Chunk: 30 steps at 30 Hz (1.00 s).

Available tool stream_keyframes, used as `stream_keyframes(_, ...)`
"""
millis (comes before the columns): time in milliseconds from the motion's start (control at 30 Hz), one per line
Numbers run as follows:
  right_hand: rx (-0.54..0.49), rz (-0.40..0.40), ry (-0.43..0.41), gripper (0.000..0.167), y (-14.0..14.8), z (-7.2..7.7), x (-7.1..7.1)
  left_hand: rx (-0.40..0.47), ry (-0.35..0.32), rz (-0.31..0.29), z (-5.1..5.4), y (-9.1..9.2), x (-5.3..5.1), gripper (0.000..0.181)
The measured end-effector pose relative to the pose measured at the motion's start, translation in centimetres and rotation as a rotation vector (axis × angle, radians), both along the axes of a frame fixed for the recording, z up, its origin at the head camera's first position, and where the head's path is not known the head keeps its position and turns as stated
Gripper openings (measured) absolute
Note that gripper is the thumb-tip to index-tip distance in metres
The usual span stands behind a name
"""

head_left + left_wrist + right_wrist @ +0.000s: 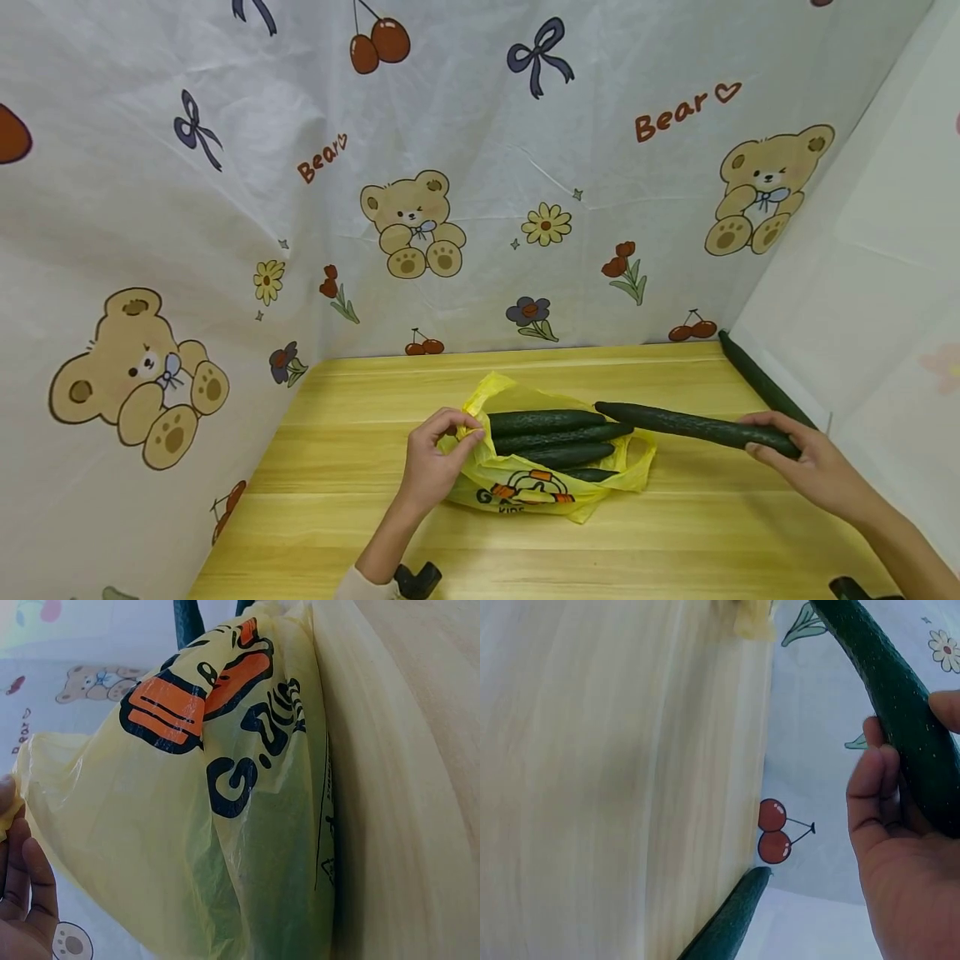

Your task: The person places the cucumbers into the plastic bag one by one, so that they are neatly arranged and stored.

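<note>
A yellow plastic bag [525, 492] lies on the wooden table with its mouth facing up and to the right. Several dark green cucumbers [551, 422] are inside it. My left hand [435, 458] pinches the bag's rim at its left side; the left wrist view shows the bag [150, 847] stretched from those fingers. My right hand [813, 467] grips one cucumber [690, 423] near its right end, above the table. That cucumber's far tip points left, at the bag's right opening. In the right wrist view, fingers and thumb wrap the cucumber [900, 705].
Another cucumber [765, 379] lies along the table's right edge, beside the white side wall [862, 333]. A cloth printed with bears [480, 317] rises behind the wooden table [337, 517] and on its left.
</note>
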State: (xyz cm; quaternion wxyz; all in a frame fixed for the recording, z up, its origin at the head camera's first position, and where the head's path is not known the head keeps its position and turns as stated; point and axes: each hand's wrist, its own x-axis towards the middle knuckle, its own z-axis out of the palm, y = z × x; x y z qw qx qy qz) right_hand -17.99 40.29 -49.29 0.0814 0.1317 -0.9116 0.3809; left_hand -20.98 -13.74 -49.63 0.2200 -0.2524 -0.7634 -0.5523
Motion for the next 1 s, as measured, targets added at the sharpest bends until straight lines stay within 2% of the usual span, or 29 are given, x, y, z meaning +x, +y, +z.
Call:
stream_keyframes(267,0.002,0.043,0.013,0.033,-0.7,0.0,0.0,-0.002,0.008,0.003,-0.1,-0.1,0.0,0.013)
stream_keyframes(600,-0.064,0.170,0.049,0.033,-3.7,0.0,-0.3,0.001,0.008,-0.004,0.0,-0.1,0.1,0.012)
stream_keyframes(833,-0.104,0.242,0.004,0.030,-6.3,0.3,-1.0,0.000,0.015,-0.006,-0.1,0.0,0.1,0.012)
stream_keyframes(1000,-0.180,0.328,-0.030,0.029,-7.7,0.2,-2.0,0.000,0.014,-0.006,-0.3,0.0,0.0,0.013)
